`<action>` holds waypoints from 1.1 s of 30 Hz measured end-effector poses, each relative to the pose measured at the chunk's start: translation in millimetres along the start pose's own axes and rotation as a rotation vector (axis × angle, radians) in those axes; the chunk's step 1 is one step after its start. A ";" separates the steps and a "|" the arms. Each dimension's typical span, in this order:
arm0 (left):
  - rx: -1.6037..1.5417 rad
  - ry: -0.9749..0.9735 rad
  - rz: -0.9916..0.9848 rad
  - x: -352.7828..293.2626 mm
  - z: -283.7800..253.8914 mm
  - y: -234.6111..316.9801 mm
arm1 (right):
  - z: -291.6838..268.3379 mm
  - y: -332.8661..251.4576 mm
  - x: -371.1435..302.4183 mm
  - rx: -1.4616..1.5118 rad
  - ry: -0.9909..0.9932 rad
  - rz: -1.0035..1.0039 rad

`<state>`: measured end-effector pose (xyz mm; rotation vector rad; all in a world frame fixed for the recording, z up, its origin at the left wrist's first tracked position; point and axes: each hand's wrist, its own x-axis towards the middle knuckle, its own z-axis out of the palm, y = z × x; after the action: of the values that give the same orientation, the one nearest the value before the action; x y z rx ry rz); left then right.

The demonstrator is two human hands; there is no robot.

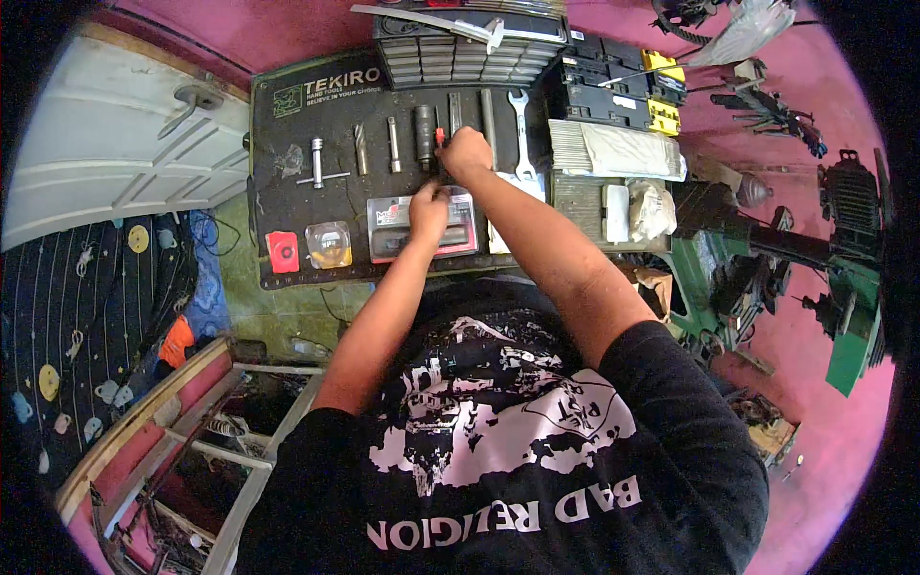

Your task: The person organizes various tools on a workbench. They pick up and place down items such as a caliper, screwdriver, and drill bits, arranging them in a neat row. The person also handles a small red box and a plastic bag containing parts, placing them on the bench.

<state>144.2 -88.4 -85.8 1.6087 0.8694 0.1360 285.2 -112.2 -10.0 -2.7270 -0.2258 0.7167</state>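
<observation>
My right hand (467, 155) is closed at the back centre of the dark work mat (278, 199). Its fingers are around a slim tool with a red part (440, 137) and a thin shaft pointing away from me. Just nearer, my left hand (428, 215) reaches over a red-and-clear blister pack (462, 237); its fingers look curled, and what they hold is hidden. To their left lie a black cylindrical tool (424, 134), a socket extension (394, 146), a drill bit (360, 149) and a T-handle wrench (318, 165). An open-end wrench (521, 134) lies to the right.
A small-drawer cabinet (460, 62) with a caliper (441, 24) on top stands behind the mat. Black-and-yellow cases (604, 86) and a grey ribbed box (585, 201) are at the right. Near the front left lie a red packet (282, 251) and a clear round-faced pack (330, 244).
</observation>
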 end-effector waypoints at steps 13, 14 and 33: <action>0.236 0.055 0.269 -4.6 -1.4 15.5 | 10.0 -0.3 2.8 0.058 0.021 0.008; 0.223 0.035 0.251 -6.0 -2.5 19.5 | 9.8 1.1 1.6 0.057 0.017 0.006; 0.263 -0.030 0.274 4.8 -6.0 11.4 | 7.2 5.9 31.3 -0.016 -0.035 0.013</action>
<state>149.5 -80.4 -75.9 1.9685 0.6597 0.1950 309.0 -108.8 -32.1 -2.7351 -0.2226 0.7701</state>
